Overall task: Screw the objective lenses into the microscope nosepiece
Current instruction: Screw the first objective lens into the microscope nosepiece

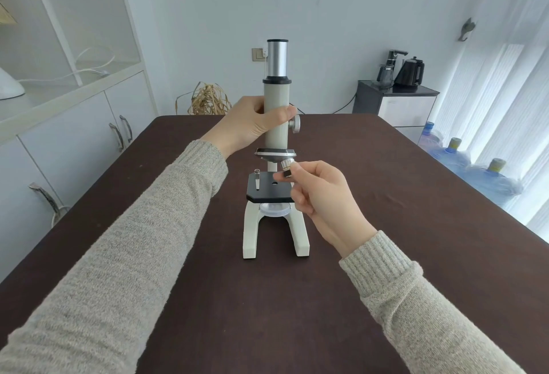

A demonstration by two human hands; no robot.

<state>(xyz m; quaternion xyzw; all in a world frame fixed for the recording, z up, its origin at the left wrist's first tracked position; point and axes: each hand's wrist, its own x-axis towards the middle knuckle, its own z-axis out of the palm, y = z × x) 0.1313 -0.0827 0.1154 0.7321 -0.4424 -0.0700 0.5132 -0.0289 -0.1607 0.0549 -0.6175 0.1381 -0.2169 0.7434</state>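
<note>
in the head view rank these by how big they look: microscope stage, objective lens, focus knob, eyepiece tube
Largest to smallest:
1. eyepiece tube
2. microscope stage, close to the tube in apparent area, so that order is unsure
3. focus knob and objective lens look alike; the lens is partly hidden by the right hand

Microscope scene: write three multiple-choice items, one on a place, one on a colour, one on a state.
1. Where is the left hand?
A. around the microscope tube
B. flat on the table
C. on the base

2. What colour is the stage?
A. white
B. black
C. red

3. What is the right hand doing?
A. resting open on the table
B. pinching the objective lens under the nosepiece
C. gripping the eyepiece

Answers: 1 A, its grip wraps the pale tube; 2 B, the plate looks black; 3 B, the fingertips pinch the lens beneath the nosepiece.
</note>
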